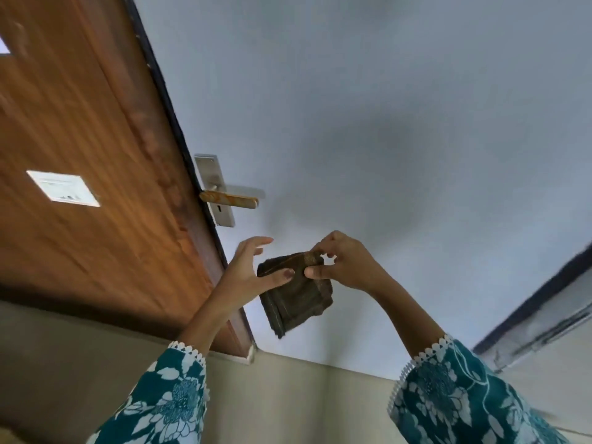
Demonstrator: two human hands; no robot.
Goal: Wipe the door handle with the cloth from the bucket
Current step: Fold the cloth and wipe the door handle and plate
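Cloth (296, 294), dark and folded, hangs below and to the right of the door handle (229, 197), well apart from it. Right hand (344, 262) pinches the cloth's top edge between thumb and fingertips; left hand (248, 267) is spread, fingers released, only its thumb touching the cloth's upper left corner. Handle projects from a metal plate (214, 189) at the wooden door (80, 139) edge, with bare wall (384, 107) around it.

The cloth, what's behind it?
Behind the dark folded cloth, held in the right hand, is pale wall. The patch directly behind is hidden. The left hand touches its edge.
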